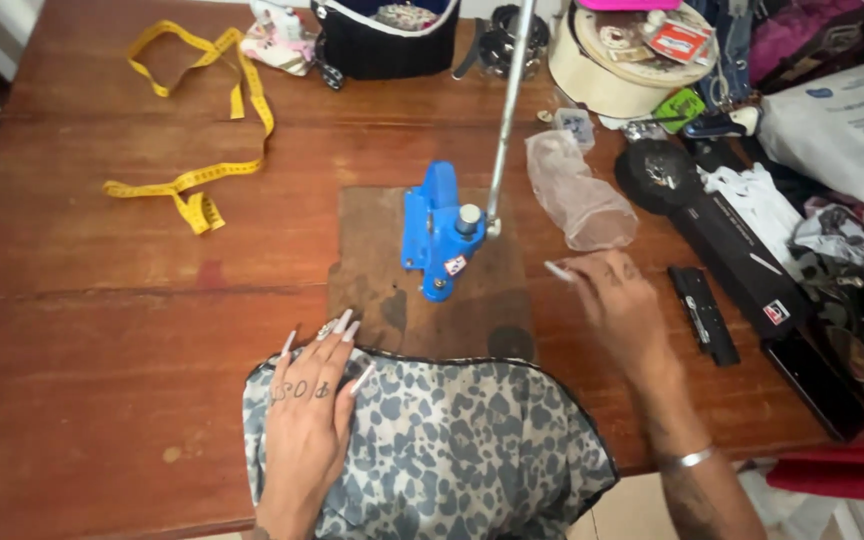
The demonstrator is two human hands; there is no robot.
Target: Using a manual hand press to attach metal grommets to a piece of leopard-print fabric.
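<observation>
My left hand lies flat, fingers spread, on a grey leopard-print fabric at the table's near edge. My right hand hovers to the right of a blue hand press, fingers loosely curled; whether it pinches something small I cannot tell. The press stands on a dark wooden board and has a long metal lever rising up and away. A clear plastic bag lies just beyond my right hand.
A yellow measuring tape curls at the far left. A round cream box, a black bag, long black boxes, a small black case and fabrics crowd the back and right side.
</observation>
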